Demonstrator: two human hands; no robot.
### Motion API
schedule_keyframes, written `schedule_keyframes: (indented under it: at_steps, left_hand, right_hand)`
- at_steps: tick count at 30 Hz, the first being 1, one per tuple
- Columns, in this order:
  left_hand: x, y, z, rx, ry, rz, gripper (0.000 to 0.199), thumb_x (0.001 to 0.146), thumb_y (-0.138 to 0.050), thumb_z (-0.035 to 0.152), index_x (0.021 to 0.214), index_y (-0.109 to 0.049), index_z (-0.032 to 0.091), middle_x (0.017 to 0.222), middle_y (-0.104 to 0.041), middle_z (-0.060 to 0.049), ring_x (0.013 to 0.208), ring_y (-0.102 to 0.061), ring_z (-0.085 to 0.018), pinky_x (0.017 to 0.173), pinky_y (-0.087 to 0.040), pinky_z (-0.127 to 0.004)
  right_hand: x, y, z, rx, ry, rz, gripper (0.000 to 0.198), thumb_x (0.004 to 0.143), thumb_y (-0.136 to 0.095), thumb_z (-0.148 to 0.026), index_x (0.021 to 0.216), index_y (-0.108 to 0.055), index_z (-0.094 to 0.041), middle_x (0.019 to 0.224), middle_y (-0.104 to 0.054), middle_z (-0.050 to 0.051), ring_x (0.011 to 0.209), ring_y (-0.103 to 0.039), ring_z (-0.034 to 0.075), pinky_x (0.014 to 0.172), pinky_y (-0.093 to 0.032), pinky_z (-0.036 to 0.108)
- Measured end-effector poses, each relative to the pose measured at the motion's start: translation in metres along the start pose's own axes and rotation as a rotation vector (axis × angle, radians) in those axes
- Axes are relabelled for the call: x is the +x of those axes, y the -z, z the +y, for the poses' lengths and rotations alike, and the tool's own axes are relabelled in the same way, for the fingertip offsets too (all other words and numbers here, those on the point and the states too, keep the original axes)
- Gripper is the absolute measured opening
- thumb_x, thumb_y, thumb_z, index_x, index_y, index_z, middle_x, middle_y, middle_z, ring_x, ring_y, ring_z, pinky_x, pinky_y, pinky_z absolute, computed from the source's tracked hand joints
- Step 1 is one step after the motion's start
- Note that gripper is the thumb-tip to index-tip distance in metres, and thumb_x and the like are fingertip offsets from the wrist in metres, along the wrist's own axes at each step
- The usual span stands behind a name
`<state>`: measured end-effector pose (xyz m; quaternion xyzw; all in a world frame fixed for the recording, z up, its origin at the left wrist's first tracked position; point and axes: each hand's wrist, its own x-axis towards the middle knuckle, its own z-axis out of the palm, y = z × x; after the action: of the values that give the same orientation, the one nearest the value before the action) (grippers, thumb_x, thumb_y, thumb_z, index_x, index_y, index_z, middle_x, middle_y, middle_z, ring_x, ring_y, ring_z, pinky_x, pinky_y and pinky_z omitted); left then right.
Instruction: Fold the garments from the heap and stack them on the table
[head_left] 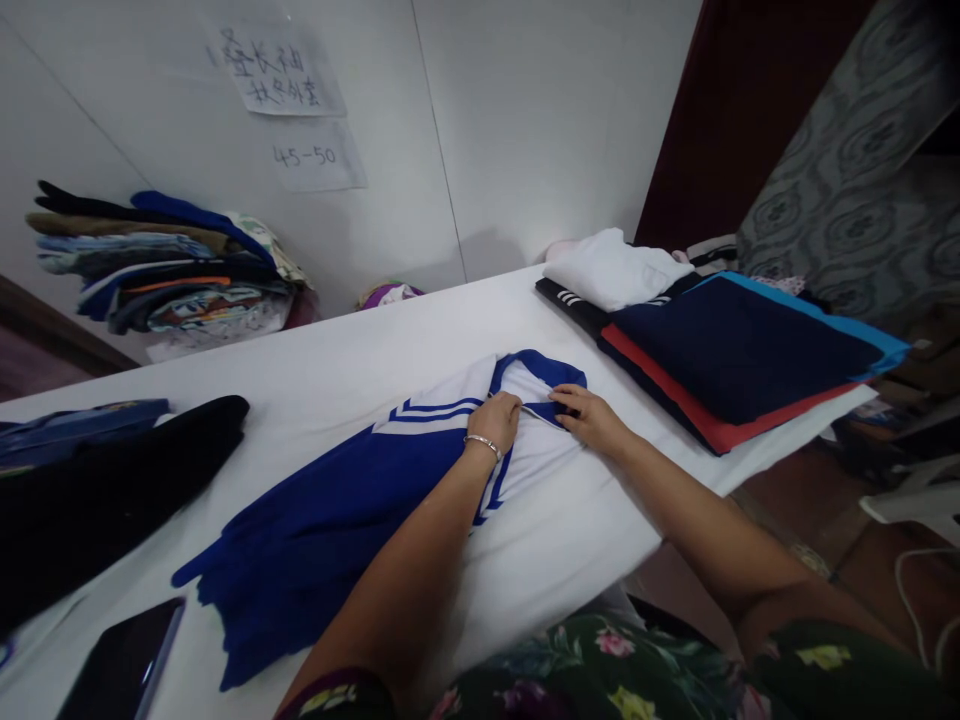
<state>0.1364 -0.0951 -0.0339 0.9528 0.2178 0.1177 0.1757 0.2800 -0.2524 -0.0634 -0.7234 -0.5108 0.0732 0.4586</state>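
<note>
A blue and white jacket (337, 500) with striped white shoulders lies on the white-covered table, its collar end toward the right. My left hand (495, 420), with a silver bracelet at the wrist, pinches the front edge of the jacket near the collar. Close beside it, my right hand (592, 418) grips the blue collar's corner between thumb and fingers. The blue collar (536, 365) curves behind both hands, and the white upper part is spread beneath them. My left forearm hides part of the jacket's body.
Folded clothes (742, 350) in navy, red and light blue are stacked at the right, beside a white bundle (615, 268). Another clothing pile (180, 265) stands at the back left. Dark garments (112, 490) and a phone (124, 665) lie at the left.
</note>
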Motion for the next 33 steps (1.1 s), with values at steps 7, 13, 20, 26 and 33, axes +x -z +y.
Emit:
schedule_keyframes:
  at_steps: [7, 13, 20, 26, 33]
  left_hand:
    - [0.003, 0.002, 0.004, 0.042, 0.062, -0.025, 0.025, 0.094, -0.04, 0.023, 0.106, -0.062, 0.026, 0.111, -0.065, -0.004, 0.091, -0.064, -0.019, 0.075, -0.048, -0.032]
    - [-0.007, 0.005, 0.008, 0.032, -0.052, 0.041, 0.022, 0.093, -0.046, 0.029, 0.106, -0.062, 0.021, 0.108, -0.065, -0.005, 0.094, -0.062, -0.019, 0.076, -0.046, -0.031]
    - [-0.017, 0.003, 0.017, 0.085, -0.325, -0.06, 0.033, 0.083, -0.063, 0.043, 0.105, -0.065, 0.019, 0.105, -0.067, -0.009, 0.103, -0.057, -0.026, 0.093, -0.039, -0.044]
    - [-0.02, 0.008, 0.019, 0.072, -0.563, -0.058, 0.013, 0.087, -0.055, 0.026, 0.093, -0.065, 0.02, 0.094, -0.064, -0.007, 0.099, -0.054, -0.022, 0.089, -0.04, -0.039]
    - [-0.028, 0.013, 0.024, 0.088, -0.71, 0.051, 0.014, 0.085, -0.05, 0.021, 0.082, -0.063, 0.02, 0.085, -0.061, -0.007, 0.088, -0.052, -0.022, 0.081, -0.04, -0.039]
  right_hand:
    - [0.003, -0.001, -0.012, -0.287, -0.066, -0.007, 0.029, 0.082, -0.059, -0.018, 0.108, -0.068, -0.026, 0.097, -0.063, 0.004, 0.085, -0.06, 0.018, 0.075, -0.049, 0.031]
    - [0.012, -0.005, -0.009, -0.363, -0.101, 0.07, 0.008, 0.082, -0.063, -0.024, 0.087, -0.07, -0.024, 0.087, -0.065, 0.003, 0.082, -0.059, 0.018, 0.07, -0.044, 0.029]
    - [0.016, -0.005, -0.003, -0.251, -0.176, 0.118, 0.005, 0.077, -0.068, -0.026, 0.073, -0.067, -0.022, 0.074, -0.064, -0.001, 0.071, -0.057, 0.015, 0.063, -0.039, 0.027]
    - [0.018, -0.007, -0.001, -0.223, -0.213, 0.135, 0.007, 0.074, -0.069, -0.026, 0.07, -0.065, -0.023, 0.07, -0.064, -0.002, 0.066, -0.056, 0.014, 0.06, -0.039, 0.026]
    - [0.018, -0.009, 0.0, -0.225, -0.231, 0.145, 0.009, 0.072, -0.069, -0.022, 0.081, -0.069, -0.024, 0.08, -0.067, 0.0, 0.076, -0.06, 0.017, 0.069, -0.045, 0.029]
